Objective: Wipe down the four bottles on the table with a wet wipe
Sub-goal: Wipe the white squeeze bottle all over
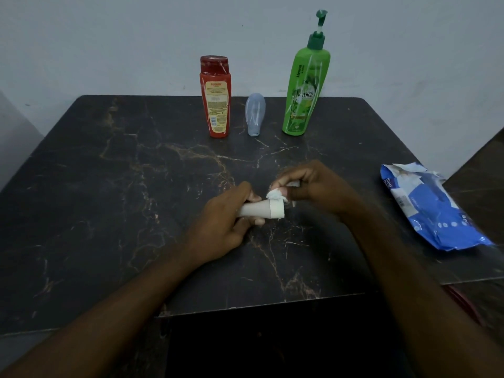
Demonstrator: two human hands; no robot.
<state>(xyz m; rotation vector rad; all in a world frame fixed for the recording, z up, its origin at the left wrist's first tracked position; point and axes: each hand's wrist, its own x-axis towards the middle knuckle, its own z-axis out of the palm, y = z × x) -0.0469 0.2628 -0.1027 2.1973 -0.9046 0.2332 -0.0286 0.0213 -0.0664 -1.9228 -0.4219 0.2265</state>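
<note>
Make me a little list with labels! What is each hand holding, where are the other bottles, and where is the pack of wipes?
left hand: grips the white bottle, held sideways over the table
right hand: pinches the wet wipe at the white bottle's cap end
back row, left to right: red bottle, small grey-blue bottle, green pump bottle, all standing
wipes pack: blue, lying at the table's right edge
</note>
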